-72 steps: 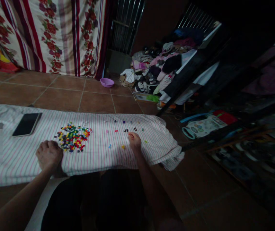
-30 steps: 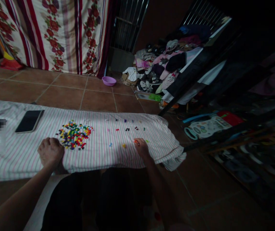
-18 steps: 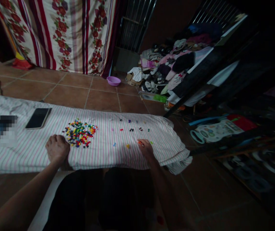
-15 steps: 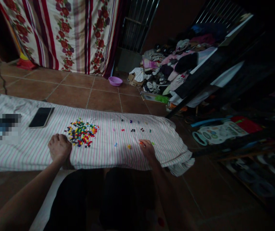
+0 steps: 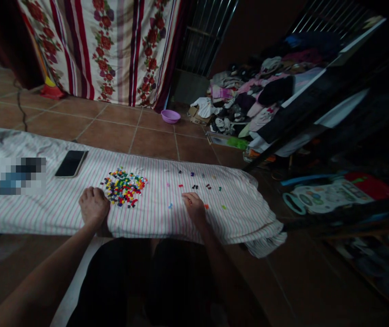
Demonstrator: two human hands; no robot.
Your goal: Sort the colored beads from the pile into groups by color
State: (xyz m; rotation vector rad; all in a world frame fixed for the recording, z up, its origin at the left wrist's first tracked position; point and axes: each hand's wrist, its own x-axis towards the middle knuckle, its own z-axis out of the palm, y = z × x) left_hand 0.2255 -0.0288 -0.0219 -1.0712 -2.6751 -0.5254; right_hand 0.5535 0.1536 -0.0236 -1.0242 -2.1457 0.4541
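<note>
The bench (image 5: 140,225) runs crosswise before the person's legs (image 5: 104,272). On it, a phone (image 5: 72,164) lies left and toward the far edge; a pile of pieces (image 5: 122,188) is to its right and nearer. The left hand (image 5: 94,204) is just beside the pile, at its near left. Right of the pile, separate groups of pieces (image 5: 195,186) lie in three rows; the right hand (image 5: 194,205) is in the nearest. Beyond, on the floor (image 5: 153,141), a basin (image 5: 171,121) stands between a curtain (image 5: 119,50), left, and a clothes heap (image 5: 249,95), right.
</note>
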